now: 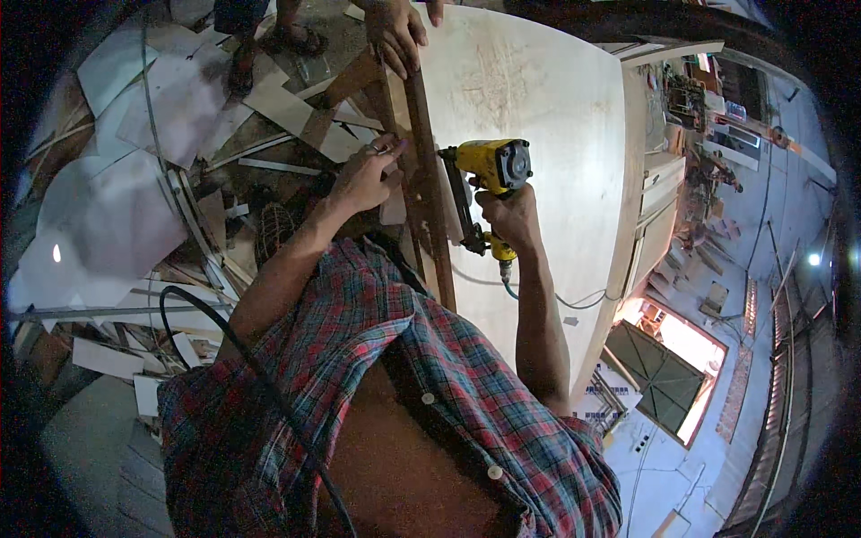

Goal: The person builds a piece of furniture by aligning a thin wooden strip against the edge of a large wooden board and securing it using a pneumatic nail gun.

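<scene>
Yellow nail gun (pixel 486 160), and my right hand (pixel 511 218) has its fingers clamped around the grip, nose right by a brown wood strip (pixel 434 215). Left hand (pixel 362 182) is half-curled at the strip's other side (can't tell if it's pinching anything). Strip runs along a big pale panel (pixel 556 99). Farther up, 1 other person's hand (pixel 395 34) rests on it; scrap boards (pixel 278 108) litter the left.
</scene>
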Demonstrator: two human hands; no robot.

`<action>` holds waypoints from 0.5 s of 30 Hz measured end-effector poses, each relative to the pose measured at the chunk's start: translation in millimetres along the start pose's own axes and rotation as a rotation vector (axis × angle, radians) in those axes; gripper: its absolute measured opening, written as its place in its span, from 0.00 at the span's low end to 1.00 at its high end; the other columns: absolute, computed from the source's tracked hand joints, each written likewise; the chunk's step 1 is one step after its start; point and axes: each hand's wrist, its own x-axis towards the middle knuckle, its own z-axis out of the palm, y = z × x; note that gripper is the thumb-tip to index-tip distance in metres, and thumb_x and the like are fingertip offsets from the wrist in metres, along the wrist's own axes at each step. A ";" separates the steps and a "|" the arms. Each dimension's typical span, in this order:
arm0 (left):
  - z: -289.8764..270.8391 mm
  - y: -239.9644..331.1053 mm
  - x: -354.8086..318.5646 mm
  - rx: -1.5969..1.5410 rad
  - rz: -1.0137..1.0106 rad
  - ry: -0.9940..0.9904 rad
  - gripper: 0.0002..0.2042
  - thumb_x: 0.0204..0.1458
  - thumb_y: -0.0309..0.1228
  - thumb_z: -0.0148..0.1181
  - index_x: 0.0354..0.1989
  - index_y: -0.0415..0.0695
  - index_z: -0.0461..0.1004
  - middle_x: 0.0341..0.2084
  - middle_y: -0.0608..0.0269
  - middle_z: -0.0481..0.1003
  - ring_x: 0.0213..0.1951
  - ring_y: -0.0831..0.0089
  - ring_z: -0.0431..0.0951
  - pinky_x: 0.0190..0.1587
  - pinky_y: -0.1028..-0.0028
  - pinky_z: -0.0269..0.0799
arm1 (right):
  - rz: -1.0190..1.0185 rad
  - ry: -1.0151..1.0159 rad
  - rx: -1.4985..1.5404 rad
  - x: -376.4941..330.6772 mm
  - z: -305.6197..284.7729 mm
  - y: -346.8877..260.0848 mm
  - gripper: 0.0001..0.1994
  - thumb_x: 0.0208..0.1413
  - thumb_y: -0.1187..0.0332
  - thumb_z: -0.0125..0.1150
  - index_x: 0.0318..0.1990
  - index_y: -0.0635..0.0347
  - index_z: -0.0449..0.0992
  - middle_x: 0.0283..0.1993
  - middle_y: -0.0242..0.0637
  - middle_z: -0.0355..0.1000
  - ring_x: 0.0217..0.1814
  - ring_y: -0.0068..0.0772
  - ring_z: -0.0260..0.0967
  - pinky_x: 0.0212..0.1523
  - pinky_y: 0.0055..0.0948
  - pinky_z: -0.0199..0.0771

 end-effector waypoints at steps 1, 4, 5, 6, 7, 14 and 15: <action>-0.5 -2.0 -1.5 -0.025 -0.050 -0.049 0.28 0.56 0.33 0.59 0.67 0.46 0.63 0.66 0.47 0.60 0.65 0.52 0.63 0.62 0.60 0.65 | 0.013 -0.015 -0.019 -0.9 0.1 -4.7 0.12 0.48 0.74 0.60 0.41 0.63 0.79 0.26 0.36 0.76 0.24 0.23 0.69 0.25 0.27 0.70; 3.5 -2.0 -1.3 -0.089 0.062 0.069 0.28 0.56 0.33 0.58 0.67 0.46 0.63 0.66 0.48 0.60 0.67 0.53 0.60 0.64 0.60 0.63 | -0.006 0.009 -0.038 -0.5 3.1 -1.4 0.12 0.48 0.73 0.60 0.41 0.63 0.80 0.25 0.33 0.74 0.23 0.22 0.67 0.25 0.26 0.69; 3.3 -1.4 0.0 -0.090 0.065 0.069 0.28 0.56 0.33 0.58 0.67 0.46 0.63 0.66 0.48 0.60 0.67 0.53 0.60 0.64 0.60 0.63 | -0.037 0.051 -0.038 0.1 3.6 2.0 0.12 0.48 0.72 0.59 0.41 0.63 0.80 0.23 0.31 0.72 0.21 0.20 0.65 0.23 0.25 0.67; 2.5 -1.2 1.2 -0.043 0.061 0.057 0.28 0.56 0.32 0.59 0.67 0.46 0.62 0.66 0.48 0.59 0.67 0.52 0.60 0.64 0.59 0.62 | -0.038 0.054 -0.040 1.0 3.4 4.1 0.12 0.48 0.72 0.59 0.41 0.63 0.80 0.23 0.31 0.72 0.21 0.20 0.65 0.23 0.25 0.67; 0.6 0.6 1.3 0.006 0.058 0.042 0.28 0.56 0.32 0.59 0.67 0.46 0.62 0.66 0.47 0.59 0.66 0.51 0.60 0.64 0.59 0.62 | -0.107 0.054 -0.041 0.7 4.5 6.8 0.11 0.49 0.72 0.59 0.41 0.63 0.80 0.23 0.30 0.72 0.22 0.20 0.65 0.23 0.25 0.67; 4.3 -6.0 -1.9 0.036 -0.033 -0.008 0.25 0.57 0.34 0.57 0.65 0.46 0.66 0.65 0.46 0.61 0.67 0.50 0.59 0.64 0.58 0.62 | -0.034 0.035 -0.157 2.1 6.2 18.7 0.10 0.48 0.72 0.63 0.39 0.63 0.80 0.35 0.43 0.80 0.37 0.35 0.79 0.36 0.34 0.77; 0.7 -2.9 6.3 0.039 -0.026 0.000 0.25 0.57 0.34 0.57 0.65 0.46 0.66 0.65 0.46 0.61 0.67 0.50 0.59 0.64 0.58 0.62 | -0.104 0.047 -0.143 3.7 3.1 27.8 0.10 0.48 0.72 0.64 0.40 0.62 0.80 0.36 0.43 0.80 0.37 0.36 0.79 0.36 0.34 0.77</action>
